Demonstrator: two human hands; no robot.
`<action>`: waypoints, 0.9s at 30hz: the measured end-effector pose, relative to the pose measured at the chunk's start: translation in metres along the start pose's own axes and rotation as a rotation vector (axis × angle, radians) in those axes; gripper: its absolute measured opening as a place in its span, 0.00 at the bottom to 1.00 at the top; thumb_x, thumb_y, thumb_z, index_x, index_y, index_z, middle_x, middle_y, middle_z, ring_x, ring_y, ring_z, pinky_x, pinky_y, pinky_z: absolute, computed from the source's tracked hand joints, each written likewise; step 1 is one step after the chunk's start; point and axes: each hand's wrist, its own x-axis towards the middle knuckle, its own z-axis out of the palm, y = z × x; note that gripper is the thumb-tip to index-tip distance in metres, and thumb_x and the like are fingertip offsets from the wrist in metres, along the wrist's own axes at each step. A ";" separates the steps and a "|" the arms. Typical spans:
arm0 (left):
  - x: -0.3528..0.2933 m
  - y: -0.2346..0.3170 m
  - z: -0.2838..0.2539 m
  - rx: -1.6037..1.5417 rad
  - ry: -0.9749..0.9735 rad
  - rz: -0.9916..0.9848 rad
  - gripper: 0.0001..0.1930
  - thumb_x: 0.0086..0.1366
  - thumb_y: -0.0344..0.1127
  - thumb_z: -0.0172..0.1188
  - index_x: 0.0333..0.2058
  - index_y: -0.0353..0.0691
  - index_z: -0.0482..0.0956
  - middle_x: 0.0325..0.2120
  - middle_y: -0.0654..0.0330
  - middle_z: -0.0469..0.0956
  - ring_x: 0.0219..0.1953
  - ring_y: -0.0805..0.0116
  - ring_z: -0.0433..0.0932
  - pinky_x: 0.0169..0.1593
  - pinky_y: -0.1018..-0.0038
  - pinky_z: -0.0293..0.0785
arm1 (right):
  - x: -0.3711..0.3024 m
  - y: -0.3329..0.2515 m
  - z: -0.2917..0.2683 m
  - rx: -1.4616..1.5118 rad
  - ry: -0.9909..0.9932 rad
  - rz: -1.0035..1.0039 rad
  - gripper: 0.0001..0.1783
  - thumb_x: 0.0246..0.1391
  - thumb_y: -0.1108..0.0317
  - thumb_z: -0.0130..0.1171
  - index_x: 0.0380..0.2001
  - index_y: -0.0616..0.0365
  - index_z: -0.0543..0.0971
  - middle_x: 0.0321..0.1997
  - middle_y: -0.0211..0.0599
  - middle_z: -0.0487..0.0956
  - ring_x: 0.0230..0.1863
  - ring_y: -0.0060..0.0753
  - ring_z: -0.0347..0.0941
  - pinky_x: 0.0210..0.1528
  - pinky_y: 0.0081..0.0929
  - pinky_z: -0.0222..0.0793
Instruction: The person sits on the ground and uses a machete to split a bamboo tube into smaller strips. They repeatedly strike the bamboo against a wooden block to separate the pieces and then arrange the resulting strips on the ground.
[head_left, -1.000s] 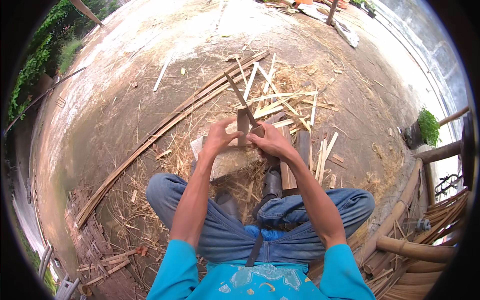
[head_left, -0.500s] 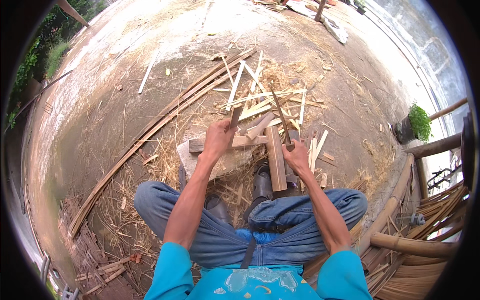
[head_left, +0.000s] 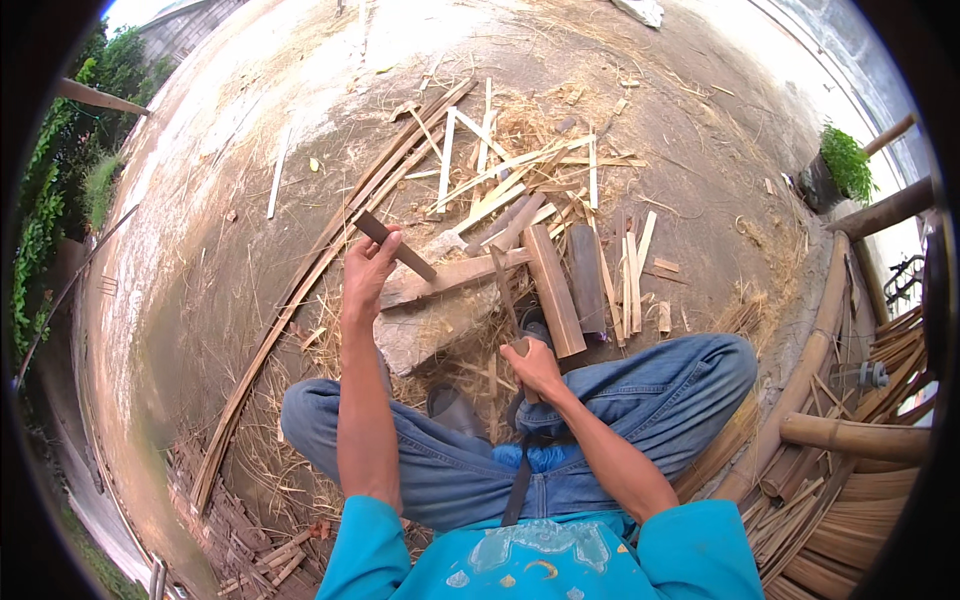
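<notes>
My left hand [head_left: 368, 268] is closed on one end of a short, flat, dark brown strip of wood or bamboo [head_left: 410, 258], which slants down toward a wooden block [head_left: 455, 277]. The block lies across a pale stone [head_left: 425, 335] in front of my feet. My right hand [head_left: 536, 367] grips the handle of a long knife [head_left: 504, 290], close to my right knee. Its narrow blade points away from me, just right of the stone. A split brown bamboo piece [head_left: 555, 300] lies right of the blade, with a darker one [head_left: 587, 280] beside it.
Pale split sticks [head_left: 497, 180] and shavings are heaped beyond the block. Long brown strips [head_left: 300, 285] run along the left. On the right are bamboo poles [head_left: 850, 435], a bundle of strips [head_left: 860, 525] and a potted plant [head_left: 845, 165].
My left hand has moved left and the strip now tilts down to the right. My right hand has drawn the knife back toward my body and left. The view has shifted slightly.
</notes>
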 end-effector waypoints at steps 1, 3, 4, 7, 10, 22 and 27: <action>0.000 0.004 0.001 -0.018 0.027 0.033 0.22 0.69 0.46 0.68 0.55 0.39 0.80 0.46 0.58 0.82 0.47 0.71 0.80 0.52 0.74 0.76 | 0.003 0.005 0.001 -0.016 0.010 -0.014 0.35 0.54 0.48 0.64 0.51 0.73 0.78 0.46 0.65 0.83 0.51 0.60 0.81 0.54 0.44 0.74; -0.003 0.013 0.003 -0.053 0.090 0.101 0.23 0.69 0.47 0.67 0.55 0.40 0.80 0.47 0.58 0.82 0.47 0.71 0.80 0.52 0.74 0.76 | 0.008 0.012 0.002 -0.051 0.032 -0.076 0.37 0.54 0.47 0.64 0.53 0.72 0.77 0.49 0.65 0.82 0.54 0.61 0.79 0.56 0.45 0.73; -0.005 0.019 0.003 -0.099 0.103 0.136 0.23 0.70 0.48 0.66 0.56 0.38 0.79 0.47 0.57 0.83 0.48 0.70 0.81 0.53 0.72 0.78 | 0.009 0.014 0.003 -0.054 0.030 -0.094 0.37 0.54 0.47 0.64 0.54 0.72 0.76 0.50 0.66 0.81 0.55 0.62 0.78 0.57 0.45 0.72; -0.008 0.023 0.000 -0.117 0.138 0.167 0.24 0.71 0.48 0.64 0.57 0.36 0.78 0.48 0.54 0.83 0.49 0.68 0.82 0.54 0.68 0.81 | 0.007 0.014 0.004 -0.032 0.001 -0.118 0.38 0.55 0.48 0.64 0.57 0.72 0.73 0.53 0.66 0.80 0.57 0.62 0.77 0.58 0.45 0.71; -0.011 0.027 0.001 -0.111 0.161 0.218 0.20 0.74 0.44 0.61 0.54 0.33 0.77 0.48 0.51 0.83 0.49 0.65 0.83 0.54 0.66 0.83 | 0.002 0.007 0.003 -0.009 -0.004 -0.162 0.38 0.57 0.48 0.63 0.58 0.72 0.72 0.53 0.66 0.80 0.57 0.63 0.77 0.59 0.46 0.71; -0.025 0.040 0.004 0.019 0.131 0.248 0.17 0.74 0.43 0.60 0.50 0.36 0.81 0.42 0.55 0.83 0.45 0.69 0.82 0.51 0.69 0.84 | 0.007 0.014 0.015 0.198 0.022 -0.226 0.29 0.67 0.45 0.54 0.47 0.67 0.76 0.39 0.54 0.84 0.46 0.56 0.82 0.49 0.47 0.73; -0.037 0.055 0.001 0.236 0.086 0.246 0.17 0.73 0.44 0.63 0.48 0.36 0.85 0.39 0.62 0.84 0.41 0.75 0.81 0.48 0.74 0.80 | -0.002 0.004 0.018 0.146 0.098 -0.290 0.26 0.69 0.46 0.52 0.40 0.63 0.75 0.29 0.44 0.82 0.31 0.43 0.81 0.37 0.41 0.73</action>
